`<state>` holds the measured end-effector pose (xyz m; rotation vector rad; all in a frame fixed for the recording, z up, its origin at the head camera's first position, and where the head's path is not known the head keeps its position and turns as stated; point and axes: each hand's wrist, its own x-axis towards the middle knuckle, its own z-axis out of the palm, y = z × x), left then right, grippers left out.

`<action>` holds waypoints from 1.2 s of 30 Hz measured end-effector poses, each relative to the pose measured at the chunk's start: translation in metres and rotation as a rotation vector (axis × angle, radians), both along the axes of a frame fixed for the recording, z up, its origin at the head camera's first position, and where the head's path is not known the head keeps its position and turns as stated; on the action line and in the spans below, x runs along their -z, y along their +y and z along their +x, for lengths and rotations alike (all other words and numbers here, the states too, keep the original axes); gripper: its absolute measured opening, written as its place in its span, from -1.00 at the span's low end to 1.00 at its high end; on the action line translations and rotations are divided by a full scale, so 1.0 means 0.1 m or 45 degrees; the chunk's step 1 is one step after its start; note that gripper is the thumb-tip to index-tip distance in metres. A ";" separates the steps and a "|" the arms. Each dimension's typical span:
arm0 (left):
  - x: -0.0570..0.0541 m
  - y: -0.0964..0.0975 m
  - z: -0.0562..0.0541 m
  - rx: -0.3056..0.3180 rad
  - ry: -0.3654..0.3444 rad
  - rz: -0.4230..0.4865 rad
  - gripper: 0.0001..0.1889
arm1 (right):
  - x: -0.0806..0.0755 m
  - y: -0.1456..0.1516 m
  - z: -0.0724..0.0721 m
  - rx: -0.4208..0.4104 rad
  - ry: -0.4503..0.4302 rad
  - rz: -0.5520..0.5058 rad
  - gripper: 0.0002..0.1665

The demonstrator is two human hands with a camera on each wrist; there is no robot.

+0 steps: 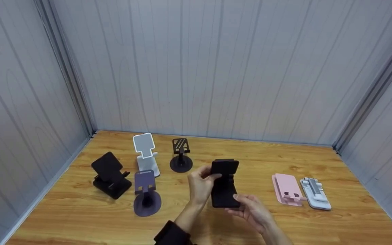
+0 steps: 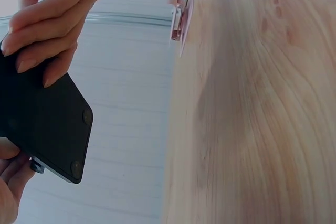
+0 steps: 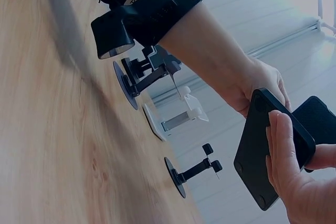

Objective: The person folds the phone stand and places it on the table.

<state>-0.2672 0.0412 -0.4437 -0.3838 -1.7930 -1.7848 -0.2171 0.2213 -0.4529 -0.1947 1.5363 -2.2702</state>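
Note:
A black folding phone stand [image 1: 224, 194] is held up between both hands, its plate tilted up from the flat base. My left hand [image 1: 200, 186] grips it on the left near the hinge, thumb lying across the plate's lower edge. At the base's near right corner, my right hand [image 1: 253, 211] pinches with the thumb on top and the fingers underneath. Round feet dot the underside of the base, visible in the left wrist view, where the stand [image 2: 50, 124] is raised above the table. From the right wrist, its plate [image 3: 317, 121] shows partly behind the base.
To the left stand a black phone stand [image 1: 109, 173], a white one [image 1: 145, 146], a purple one [image 1: 145, 182] and a small round-based black one [image 1: 181, 163]. A pink stand [image 1: 287, 185] and a folded white stand [image 1: 318, 199] lie right on the wooden table [image 1: 345, 224]. Panel walls [image 1: 199, 68] enclose it.

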 end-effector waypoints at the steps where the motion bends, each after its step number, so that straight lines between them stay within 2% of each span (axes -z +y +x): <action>1: 0.00 0.00 0.00 -0.008 0.002 -0.004 -0.88 | 0.00 0.00 0.00 0.000 0.000 -0.001 -0.66; 10: 0.02 0.04 -0.01 -0.089 0.014 -0.050 -0.86 | 0.03 0.01 -0.01 -0.018 0.004 -0.002 -0.63; 16: -0.03 0.05 0.00 -0.076 0.022 -0.204 -0.85 | 0.02 0.04 -0.02 0.015 -0.032 0.020 -0.65; 20: -0.11 0.04 0.04 -0.111 0.046 -0.360 -0.79 | 0.01 0.06 -0.02 0.032 -0.026 0.027 -0.67; 23: -0.19 0.01 0.08 -0.151 0.100 -0.452 -0.71 | 0.00 0.07 -0.03 0.055 -0.019 0.029 -0.68; 27: -0.33 -0.04 0.13 -0.136 0.188 -0.494 -0.64 | -0.02 0.09 -0.05 0.076 -0.022 0.043 -0.67; 32: -0.46 -0.08 0.19 -0.113 0.251 -0.529 -0.75 | -0.02 0.10 -0.06 0.068 -0.007 0.051 -0.65; 36: -0.50 -0.08 0.20 -0.123 0.294 -0.575 -0.86 | -0.01 0.10 -0.06 0.059 0.004 0.031 -0.65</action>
